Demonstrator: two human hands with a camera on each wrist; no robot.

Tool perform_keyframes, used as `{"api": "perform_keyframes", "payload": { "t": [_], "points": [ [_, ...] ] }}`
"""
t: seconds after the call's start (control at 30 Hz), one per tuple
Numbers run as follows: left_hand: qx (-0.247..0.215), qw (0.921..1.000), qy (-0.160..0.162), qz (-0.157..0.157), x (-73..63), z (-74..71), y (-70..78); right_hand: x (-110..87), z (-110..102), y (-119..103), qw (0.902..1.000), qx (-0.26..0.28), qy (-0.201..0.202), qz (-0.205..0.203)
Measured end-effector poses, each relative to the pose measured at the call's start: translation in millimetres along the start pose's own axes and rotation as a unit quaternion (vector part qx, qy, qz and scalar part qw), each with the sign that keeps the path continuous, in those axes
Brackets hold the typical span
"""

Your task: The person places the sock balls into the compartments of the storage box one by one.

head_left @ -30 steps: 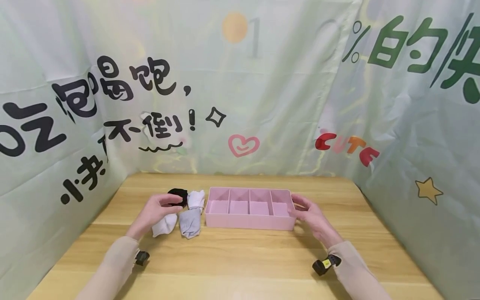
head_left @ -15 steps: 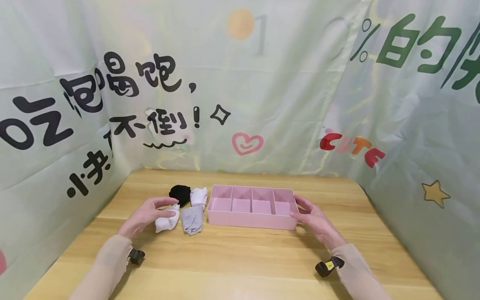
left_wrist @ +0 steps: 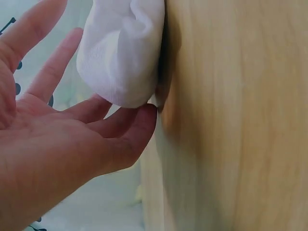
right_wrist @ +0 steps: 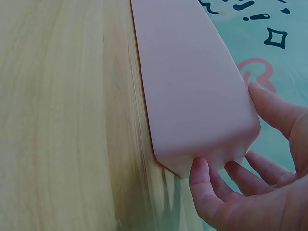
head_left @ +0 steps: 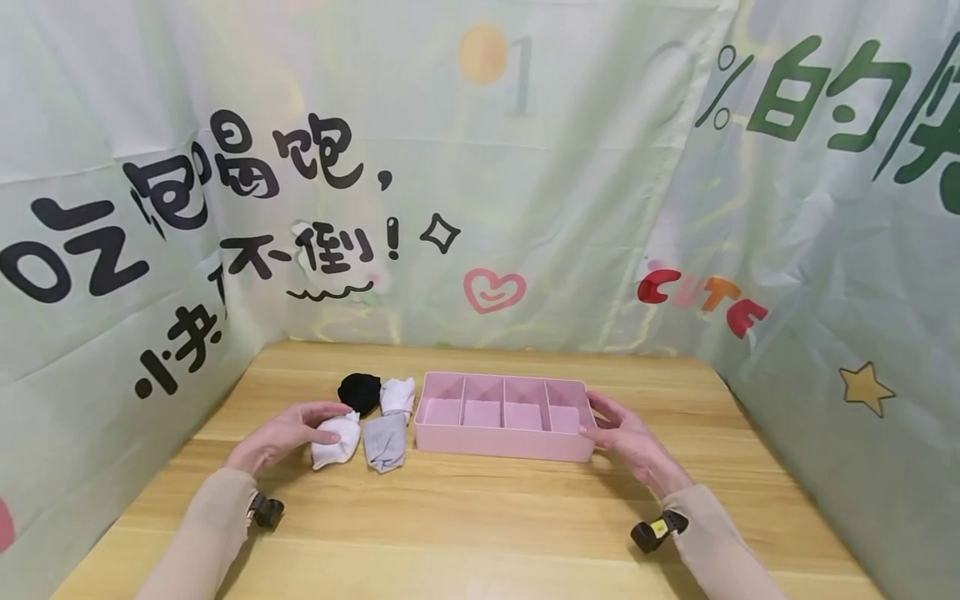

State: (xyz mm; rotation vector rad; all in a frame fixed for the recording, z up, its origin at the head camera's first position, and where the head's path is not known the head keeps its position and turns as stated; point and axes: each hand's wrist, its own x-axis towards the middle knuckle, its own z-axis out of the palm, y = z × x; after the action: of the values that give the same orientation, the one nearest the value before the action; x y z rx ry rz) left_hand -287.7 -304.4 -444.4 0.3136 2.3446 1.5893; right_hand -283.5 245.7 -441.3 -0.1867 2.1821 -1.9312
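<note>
Box (head_left: pixel 504 442), long, pale pink, four-compartmented

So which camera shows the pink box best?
The head view: it looks down into the pink box, so all four compartments show, with the right hand at one end. The right wrist view shows only part of its outside, close up. The left wrist view doesn't show it at all.

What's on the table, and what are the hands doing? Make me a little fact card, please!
Surface: light-brown wooden table
Box: pink rectangular plastic-looking box, four compartments
Bundles: black cloth bundle, grey cloth bundle, far white cloth bundle, near white cloth bundle
Left hand: touching the near white bundle
Right hand: touching the box's right end
</note>
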Motion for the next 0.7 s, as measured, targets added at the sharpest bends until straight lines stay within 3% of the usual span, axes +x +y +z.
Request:
{"api": "perform_keyframes", "payload": {
  "t": [0.7],
  "points": [
    [0.033,0.9992,-0.012,-0.017,12.2,-4.3,-6.6,1.3,-0.4,0.9,1.0,-0.004,-0.007,0.003]
  ]
}}
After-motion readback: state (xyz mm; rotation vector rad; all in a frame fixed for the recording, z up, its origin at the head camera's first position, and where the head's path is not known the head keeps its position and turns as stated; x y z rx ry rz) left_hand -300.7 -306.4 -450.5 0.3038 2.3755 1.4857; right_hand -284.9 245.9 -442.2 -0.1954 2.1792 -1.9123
